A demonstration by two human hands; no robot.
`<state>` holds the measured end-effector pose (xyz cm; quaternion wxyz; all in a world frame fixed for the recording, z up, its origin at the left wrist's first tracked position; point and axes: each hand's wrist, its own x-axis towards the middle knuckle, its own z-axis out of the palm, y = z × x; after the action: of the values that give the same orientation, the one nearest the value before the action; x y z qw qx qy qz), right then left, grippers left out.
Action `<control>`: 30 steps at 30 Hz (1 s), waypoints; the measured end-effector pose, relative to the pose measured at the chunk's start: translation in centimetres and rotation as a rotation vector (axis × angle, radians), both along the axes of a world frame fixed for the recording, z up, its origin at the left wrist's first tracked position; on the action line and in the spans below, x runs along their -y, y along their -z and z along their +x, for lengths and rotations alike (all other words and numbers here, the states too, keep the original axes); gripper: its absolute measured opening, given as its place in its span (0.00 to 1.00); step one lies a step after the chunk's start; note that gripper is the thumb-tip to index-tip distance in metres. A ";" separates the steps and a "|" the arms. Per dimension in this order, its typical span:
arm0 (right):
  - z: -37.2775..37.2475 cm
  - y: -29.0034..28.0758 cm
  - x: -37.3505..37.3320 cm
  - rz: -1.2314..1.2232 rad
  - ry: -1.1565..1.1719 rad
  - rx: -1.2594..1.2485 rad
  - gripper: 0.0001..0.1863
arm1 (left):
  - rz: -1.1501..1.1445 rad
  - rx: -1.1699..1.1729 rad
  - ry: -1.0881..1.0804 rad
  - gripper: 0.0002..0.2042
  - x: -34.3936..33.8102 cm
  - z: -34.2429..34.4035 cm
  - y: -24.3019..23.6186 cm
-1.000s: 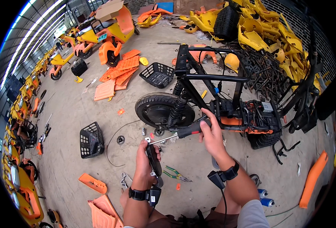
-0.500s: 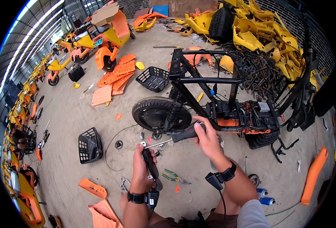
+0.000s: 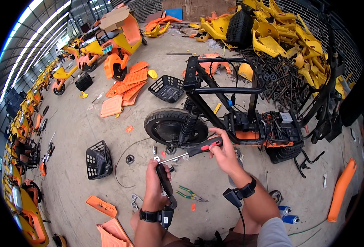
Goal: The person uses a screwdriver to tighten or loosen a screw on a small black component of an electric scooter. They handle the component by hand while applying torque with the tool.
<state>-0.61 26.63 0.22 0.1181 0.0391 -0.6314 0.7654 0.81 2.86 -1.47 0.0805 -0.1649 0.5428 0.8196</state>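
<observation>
My left hand [image 3: 152,187] is closed around a long, narrow black part [image 3: 164,178] with a small bright metal tip, held upright above the floor; its exact kind I cannot make out. In my right hand [image 3: 226,155] is a screwdriver [image 3: 202,146] with a black and red handle, gripped by thumb and fingers. Its shaft slants down to the left, and the tip meets the metal end of the black part. Just beyond my hands stands a stripped black scooter frame [image 3: 227,87] with its rear wheel [image 3: 165,125].
Green-handled pliers [image 3: 191,193], a sprocket [image 3: 130,159] and a black basket [image 3: 99,160] lie on the floor. Blue spray cans [image 3: 290,219] are by my right arm. Orange panels [image 3: 126,88] and a heap of yellow covers [image 3: 272,37] lie farther off. Scooters line the left.
The screwdriver has turned about its shaft, so the red on its handle now faces up. My right fingers have shifted on the handle. My left hand keeps its hold.
</observation>
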 end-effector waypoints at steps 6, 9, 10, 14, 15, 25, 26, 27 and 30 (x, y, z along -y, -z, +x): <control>0.1 -0.2 -0.5 0.140 -0.026 0.170 0.22 | -0.001 -0.011 0.007 0.14 0.5 -0.1 0.5; 0.1 -0.2 -0.2 0.010 -0.011 0.065 0.21 | -0.024 0.020 -0.005 0.15 -0.1 0.1 -0.4; 0.0 -0.2 -0.2 -0.021 0.001 0.021 0.20 | -0.021 0.005 0.001 0.15 -0.2 -0.2 -0.3; 0.5 -1.1 -0.2 0.131 0.027 0.154 0.19 | -0.010 0.010 -0.016 0.16 0.0 0.1 0.0; 0.4 -1.1 -0.3 0.152 0.026 0.155 0.19 | -0.006 0.024 -0.026 0.16 -0.1 0.1 -0.1; 0.5 -1.1 0.5 0.315 0.152 0.053 0.19 | -0.003 -0.010 0.064 0.25 1.8 -0.6 2.4; 0.6 -1.2 0.3 0.286 0.139 0.088 0.20 | 0.008 -0.022 0.043 0.24 1.1 -0.7 1.8; 0.4 -0.9 -0.1 0.256 0.124 0.126 0.22 | 0.018 -0.031 0.020 0.22 0.3 -0.6 0.9; -0.3 0.5 -0.8 0.033 0.045 0.136 0.20 | 0.031 -0.041 0.022 0.20 -0.2 -0.9 1.1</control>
<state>-0.95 27.48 -0.30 0.0914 -0.0252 -0.6512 0.7530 -0.08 3.08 -2.57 0.0808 -0.1408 0.5333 0.8302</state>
